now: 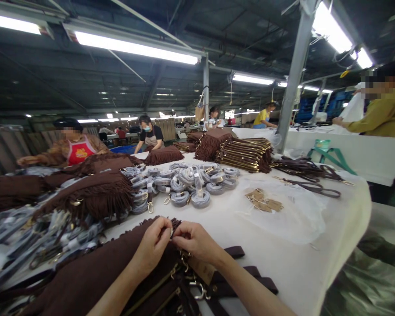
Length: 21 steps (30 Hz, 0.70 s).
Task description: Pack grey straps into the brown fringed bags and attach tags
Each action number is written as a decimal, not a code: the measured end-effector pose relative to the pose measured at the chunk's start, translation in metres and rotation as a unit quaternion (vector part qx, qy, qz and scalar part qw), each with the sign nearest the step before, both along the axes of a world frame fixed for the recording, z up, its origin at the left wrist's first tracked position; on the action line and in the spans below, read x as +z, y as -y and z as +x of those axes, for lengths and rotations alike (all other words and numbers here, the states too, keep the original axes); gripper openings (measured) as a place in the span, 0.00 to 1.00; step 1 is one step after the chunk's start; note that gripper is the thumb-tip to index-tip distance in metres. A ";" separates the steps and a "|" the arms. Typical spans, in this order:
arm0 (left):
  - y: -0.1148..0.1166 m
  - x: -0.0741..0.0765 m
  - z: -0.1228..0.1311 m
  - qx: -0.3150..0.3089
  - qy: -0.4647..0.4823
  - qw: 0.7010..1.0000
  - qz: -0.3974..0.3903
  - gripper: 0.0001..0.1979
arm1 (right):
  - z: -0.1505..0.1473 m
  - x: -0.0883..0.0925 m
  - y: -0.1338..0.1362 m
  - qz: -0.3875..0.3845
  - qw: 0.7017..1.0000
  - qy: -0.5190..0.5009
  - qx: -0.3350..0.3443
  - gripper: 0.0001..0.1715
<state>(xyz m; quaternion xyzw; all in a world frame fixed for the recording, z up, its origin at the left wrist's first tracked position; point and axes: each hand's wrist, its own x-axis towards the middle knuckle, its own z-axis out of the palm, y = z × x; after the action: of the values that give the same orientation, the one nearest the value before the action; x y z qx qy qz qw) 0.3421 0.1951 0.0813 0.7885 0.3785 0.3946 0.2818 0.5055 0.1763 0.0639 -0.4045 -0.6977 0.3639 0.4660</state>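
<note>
Over the brown fringed bag [85, 263] in the foreground, forearms [125, 274] angled inward, left hand [155, 241] and right hand [195, 242] sit close together, both pinched closed, anything held too small to tell; rightward, bare white tabletop [283, 263] opens out to a curved edge [368, 210]

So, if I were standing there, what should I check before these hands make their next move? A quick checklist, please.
1. Both hands at the work: ok, left hand and right hand meet over the brown bag.
2. Small piece at the fingertips identified: cannot tell, too small.
3. Nearby paper tag fully uncovered: not ok, the right hand and wrist partly overlap it.
4. Loose tags in view: ok, on clear plastic.
5. Wrapped strap coils apart from hands: ok.
</note>
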 end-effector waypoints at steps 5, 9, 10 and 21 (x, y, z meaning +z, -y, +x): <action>-0.003 -0.002 -0.003 0.037 0.040 0.990 -0.131 0.12 | -0.003 -0.009 -0.005 -0.064 0.992 -0.109 -0.008 0.10; -0.003 -0.003 -0.002 -0.009 0.013 0.980 -0.196 0.11 | -0.005 -0.018 -0.007 -0.068 0.988 -0.136 -0.042 0.12; -0.002 -0.003 -0.001 -0.014 0.013 0.980 -0.197 0.12 | -0.005 -0.019 -0.007 -0.058 0.988 -0.131 -0.053 0.12; 0.001 0.002 0.003 0.002 0.047 0.970 -0.237 0.16 | -0.004 -0.016 -0.004 0.014 0.993 -0.069 -0.098 0.09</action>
<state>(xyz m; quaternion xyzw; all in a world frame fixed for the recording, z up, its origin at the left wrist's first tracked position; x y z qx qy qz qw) 0.3449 0.1937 0.0830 0.6792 0.4492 0.3303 0.4773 0.5017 0.1802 0.0474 -0.4382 -0.6258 0.3341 0.5520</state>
